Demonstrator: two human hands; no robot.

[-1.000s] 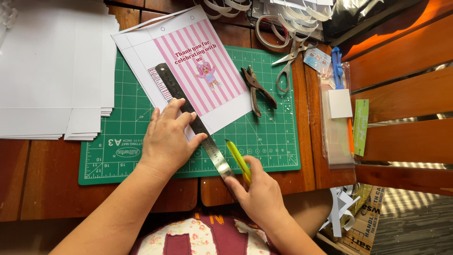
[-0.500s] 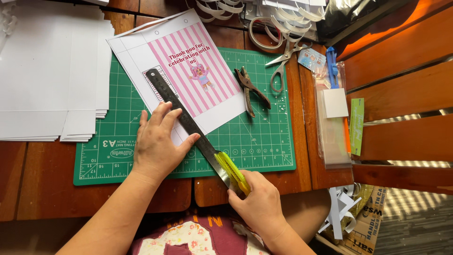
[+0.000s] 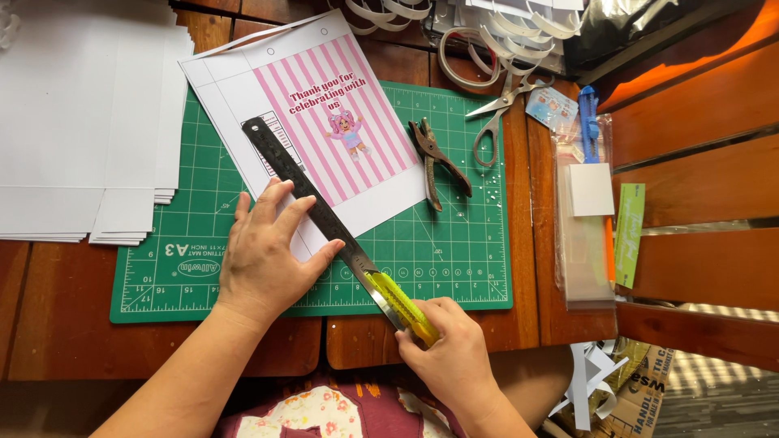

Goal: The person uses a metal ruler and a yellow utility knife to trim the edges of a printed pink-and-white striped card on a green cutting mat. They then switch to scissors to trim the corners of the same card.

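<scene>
My left hand presses flat on a dark metal ruler that lies diagonally across a printed sheet with pink and white stripes and a small cartoon figure. The sheet rests on a green cutting mat. My right hand grips a yellow utility knife, whose tip lies against the ruler's lower end near the mat's front edge.
Stacks of white cut sheets lie at the left. Pliers and scissors rest at the mat's right side. A clear bag with white cards and a blue cutter sits further right. Paper strips lie at the back.
The knife in my right hand has slid down along the ruler toward me, off the sheet's lower edge. My left hand keeps pressing the ruler in place.
</scene>
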